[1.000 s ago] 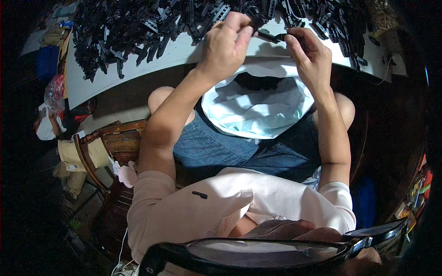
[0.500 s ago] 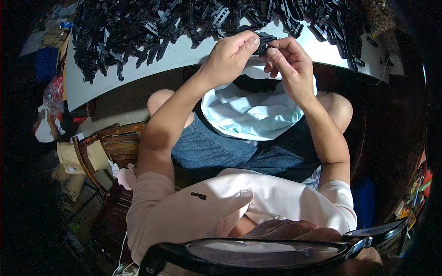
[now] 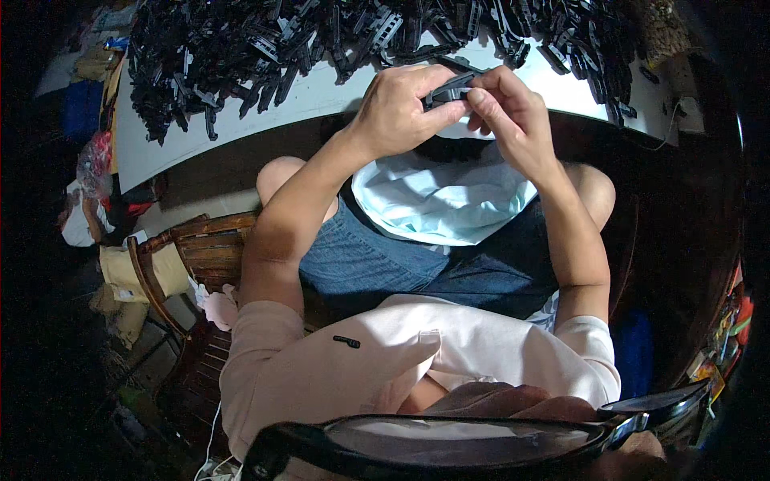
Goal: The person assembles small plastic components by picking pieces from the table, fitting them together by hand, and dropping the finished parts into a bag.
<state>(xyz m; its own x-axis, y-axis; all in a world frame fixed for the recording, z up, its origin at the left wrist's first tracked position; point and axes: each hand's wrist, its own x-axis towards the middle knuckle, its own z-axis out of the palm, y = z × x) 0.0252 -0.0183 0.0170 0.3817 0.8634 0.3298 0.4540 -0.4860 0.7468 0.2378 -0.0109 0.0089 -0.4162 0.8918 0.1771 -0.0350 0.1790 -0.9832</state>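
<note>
Between my two hands, just over the table's near edge, is a black plastic part [image 3: 451,90] with a slim, elongated shape. My left hand [image 3: 401,108] is closed round its left end, thumb below and fingers above. The fingers and thumb of my right hand [image 3: 513,112] pinch its right end. Parts of it are hidden behind my fingers. Beneath the hands, a white bag [image 3: 441,196] hangs wide open over my lap, its inside dark at the far side.
Heaps of similar black plastic parts [image 3: 265,48] cover the far side of the white table [image 3: 168,156]. A wooden chair [image 3: 212,240] stands on the left, near a beige package [image 3: 144,272]. A white box with a cable [image 3: 690,116] sits at the table's right end.
The black part has been turned, so more of its broad side shows. My left hand has rotated, its thumb now lower, and my right hand has shifted slightly.
</note>
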